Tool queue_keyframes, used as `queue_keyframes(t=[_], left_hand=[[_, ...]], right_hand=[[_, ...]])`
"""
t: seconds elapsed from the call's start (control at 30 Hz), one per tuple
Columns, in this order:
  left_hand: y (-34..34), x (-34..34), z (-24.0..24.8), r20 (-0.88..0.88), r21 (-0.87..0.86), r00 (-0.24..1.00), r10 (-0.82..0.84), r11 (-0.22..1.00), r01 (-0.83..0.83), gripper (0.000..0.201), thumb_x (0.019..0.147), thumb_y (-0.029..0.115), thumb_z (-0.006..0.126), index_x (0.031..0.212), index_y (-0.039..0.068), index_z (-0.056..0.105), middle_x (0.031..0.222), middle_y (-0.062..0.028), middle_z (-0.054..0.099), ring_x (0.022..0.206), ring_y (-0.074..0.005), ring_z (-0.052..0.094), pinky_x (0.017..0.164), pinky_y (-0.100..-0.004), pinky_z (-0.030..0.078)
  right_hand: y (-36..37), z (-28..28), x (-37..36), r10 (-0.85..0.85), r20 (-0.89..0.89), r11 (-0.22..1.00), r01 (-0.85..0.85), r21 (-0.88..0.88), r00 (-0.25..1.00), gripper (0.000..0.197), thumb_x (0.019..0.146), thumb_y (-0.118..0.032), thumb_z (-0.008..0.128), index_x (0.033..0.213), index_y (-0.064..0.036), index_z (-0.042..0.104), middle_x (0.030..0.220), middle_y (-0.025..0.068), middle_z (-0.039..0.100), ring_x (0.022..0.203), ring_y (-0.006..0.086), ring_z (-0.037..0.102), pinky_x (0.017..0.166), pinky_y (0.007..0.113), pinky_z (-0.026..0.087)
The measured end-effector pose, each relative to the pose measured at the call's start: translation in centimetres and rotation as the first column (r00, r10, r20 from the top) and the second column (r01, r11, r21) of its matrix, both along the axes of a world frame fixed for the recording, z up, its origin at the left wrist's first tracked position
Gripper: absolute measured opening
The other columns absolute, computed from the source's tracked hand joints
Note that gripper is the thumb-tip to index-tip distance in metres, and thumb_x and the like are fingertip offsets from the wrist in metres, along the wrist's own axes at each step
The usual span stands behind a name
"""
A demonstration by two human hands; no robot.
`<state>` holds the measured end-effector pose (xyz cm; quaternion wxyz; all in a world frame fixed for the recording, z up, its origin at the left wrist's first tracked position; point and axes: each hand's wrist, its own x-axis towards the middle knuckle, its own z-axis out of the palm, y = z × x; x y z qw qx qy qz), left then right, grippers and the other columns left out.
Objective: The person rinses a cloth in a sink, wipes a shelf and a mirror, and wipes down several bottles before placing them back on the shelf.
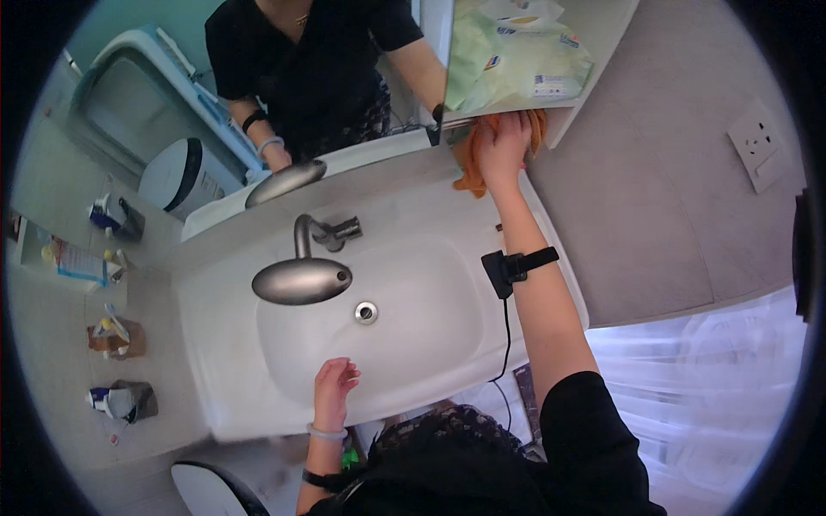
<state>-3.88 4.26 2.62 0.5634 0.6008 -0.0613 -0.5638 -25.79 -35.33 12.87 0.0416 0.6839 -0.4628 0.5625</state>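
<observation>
My right hand [502, 146] reaches to the far right of the sink, its fingers wrapped round a crumpled orange cloth [471, 179]. The cloth is pressed up by the underside of the cabinet shelf [508, 112], and part of it hangs down toward the sink's back corner. Over the near side of the white washbasin [413, 301] hovers my left hand [331, 387], empty, with loosely bent fingers apart. Between the hands and farther left stands a grey metal faucet [303, 279] with a wide oval head. Below it the round drain [366, 312] shows in the bowl.
Green-wrapped packs [520, 64] fill the open shelf above my right hand. A mirror [344, 95] runs behind the basin. Cups with toothbrushes [117, 334] hang on the left wall. At right are a wall socket [757, 144] and a sheer curtain [705, 387].
</observation>
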Motion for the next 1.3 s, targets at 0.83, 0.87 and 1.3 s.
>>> queue_keyframes(t=[0.83, 0.87, 1.3], left_hand=[[8.2, 6.8, -3.5, -0.078, 0.029, 0.920, 0.384, 0.923, -0.383, 0.016, 0.085, 0.020, 0.053, 0.092, 0.006, 0.057, 0.080, -0.0031, 0.058, 0.071, -0.0128, 0.057, 0.062, -0.0239, 0.045], [8.1, 6.7, -3.3, -0.055, 0.004, 0.923, 0.380, 0.925, -0.381, 0.016, 0.085, 0.020, 0.052, 0.091, 0.006, 0.057, 0.080, -0.0031, 0.058, 0.071, -0.0125, 0.057, 0.062, -0.0233, 0.045], [4.9, 3.3, -0.7, -0.001, -0.051, 0.941, 0.338, 0.940, -0.338, 0.016, 0.085, 0.020, 0.052, 0.090, 0.005, 0.057, 0.081, -0.0034, 0.058, 0.073, -0.0116, 0.057, 0.063, -0.0223, 0.044]], right_hand=[[8.2, 2.7, 28.4, 0.857, -0.471, 0.492, -0.602, 0.628, 0.209, 0.037, 0.091, -0.032, 0.043, 0.125, -0.0163, 0.046, 0.117, 0.0126, 0.054, 0.104, 0.0226, 0.052, 0.091, 0.028, 0.039], [8.2, 2.5, 28.3, 0.848, -0.481, 0.505, -0.614, 0.607, 0.221, 0.037, 0.091, -0.032, 0.043, 0.125, -0.0166, 0.047, 0.117, 0.0126, 0.054, 0.104, 0.0226, 0.053, 0.090, 0.028, 0.039], [8.1, 3.8, 14.3, 0.348, -0.778, 0.929, -0.304, 0.211, 0.523, 0.032, 0.079, -0.017, 0.059, 0.110, -0.0240, 0.058, 0.097, 0.0123, 0.061, 0.078, 0.0284, 0.061, 0.065, 0.036, 0.049]])
